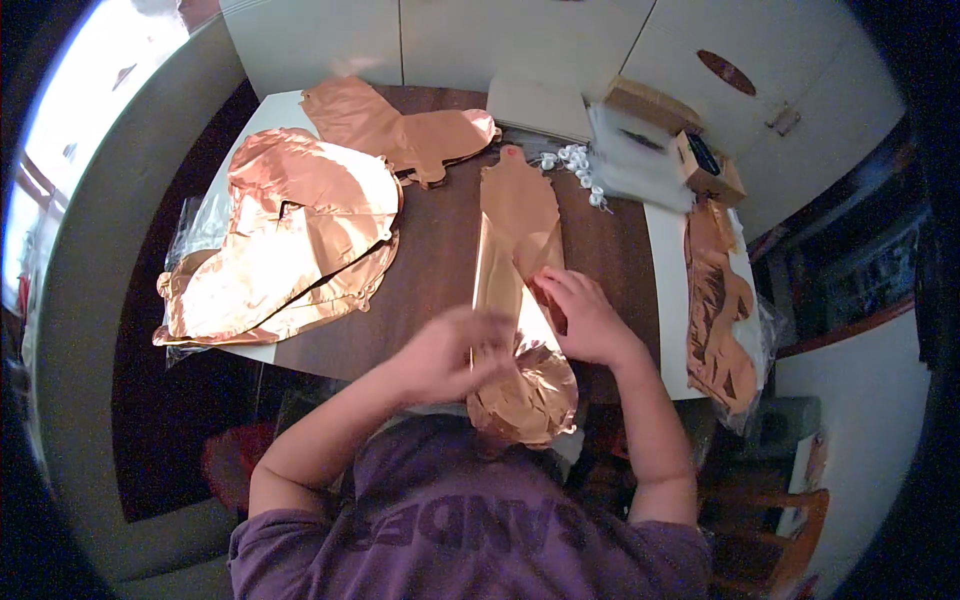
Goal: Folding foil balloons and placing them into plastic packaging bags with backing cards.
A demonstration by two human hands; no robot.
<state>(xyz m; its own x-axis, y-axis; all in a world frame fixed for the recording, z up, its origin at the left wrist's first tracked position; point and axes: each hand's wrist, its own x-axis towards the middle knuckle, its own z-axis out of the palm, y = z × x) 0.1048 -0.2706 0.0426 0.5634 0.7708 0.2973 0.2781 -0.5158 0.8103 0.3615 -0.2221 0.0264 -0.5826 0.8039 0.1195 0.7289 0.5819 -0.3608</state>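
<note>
The long copper-coloured foil piece (522, 215) looks thin, glossy and metallic, smooth along its upper stretch and crinkled at its rounded lower end. The large folded copper-coloured foil pile (300, 220) shines mirror-bright, the dark-brown wood-look tabletop (430, 280) is duller, and the purple T-shirt (470, 490) is matt cloth.

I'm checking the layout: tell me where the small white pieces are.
In the head view, the small white pieces lie right of centre, far back on the table, between the long foil piece and the clear plastic.
</note>
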